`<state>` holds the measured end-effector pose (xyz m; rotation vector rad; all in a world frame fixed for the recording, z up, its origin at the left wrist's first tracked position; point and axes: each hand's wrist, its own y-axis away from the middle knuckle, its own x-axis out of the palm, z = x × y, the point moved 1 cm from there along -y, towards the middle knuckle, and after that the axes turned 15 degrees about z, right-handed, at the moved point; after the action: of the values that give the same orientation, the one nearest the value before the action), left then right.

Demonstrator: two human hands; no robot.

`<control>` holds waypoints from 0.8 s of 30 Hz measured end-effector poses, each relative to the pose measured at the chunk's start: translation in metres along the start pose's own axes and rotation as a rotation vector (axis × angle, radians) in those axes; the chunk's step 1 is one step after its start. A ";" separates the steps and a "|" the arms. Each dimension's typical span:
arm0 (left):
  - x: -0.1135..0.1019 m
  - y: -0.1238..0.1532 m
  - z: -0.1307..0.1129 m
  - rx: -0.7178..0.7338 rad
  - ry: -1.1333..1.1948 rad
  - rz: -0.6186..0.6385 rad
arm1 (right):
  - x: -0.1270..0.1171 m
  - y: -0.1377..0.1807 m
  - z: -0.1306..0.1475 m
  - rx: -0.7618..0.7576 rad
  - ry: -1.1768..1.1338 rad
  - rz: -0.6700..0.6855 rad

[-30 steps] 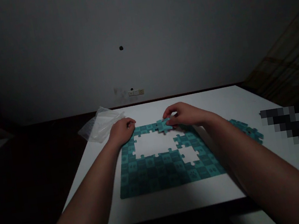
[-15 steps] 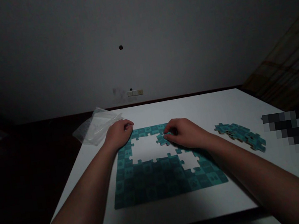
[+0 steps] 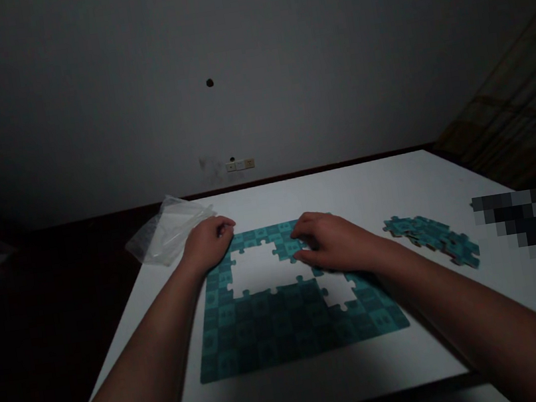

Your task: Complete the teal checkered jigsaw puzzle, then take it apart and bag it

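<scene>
A teal checkered jigsaw puzzle [image 3: 277,327] lies flat on the table, with a white gap in its upper middle and a smaller one to the right. My right hand [image 3: 331,240] is over the upper right part of the puzzle, thumb and fingers apart, nothing between them. Just left of its fingertips, a puzzle piece [image 3: 286,247] sits against the top edge of the large gap. At the puzzle's upper left corner rests my left hand [image 3: 208,242], its fingers loosely curled in with nothing visible in them.
Loose puzzle pieces [image 3: 432,237] lie in a heap on the right of the white table [image 3: 297,395]. A clear plastic bag [image 3: 166,229] is behind my left hand, at the table's left edge. Sockets [image 3: 240,165] are on the wall behind.
The piece pinched by my right hand now lies level in the puzzle along the gap's top edge. My right fingers have let go and spread. My left hand has stayed at the corner.
</scene>
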<state>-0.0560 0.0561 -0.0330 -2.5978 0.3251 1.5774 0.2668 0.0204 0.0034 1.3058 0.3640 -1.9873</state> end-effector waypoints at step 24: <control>-0.011 0.025 -0.060 0.319 -0.258 0.046 | -0.027 0.013 -0.017 0.022 0.092 -0.079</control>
<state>-0.0143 0.0225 0.0062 -2.1385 0.5642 1.6902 0.2938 0.0323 0.0210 1.4204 0.4454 -2.0057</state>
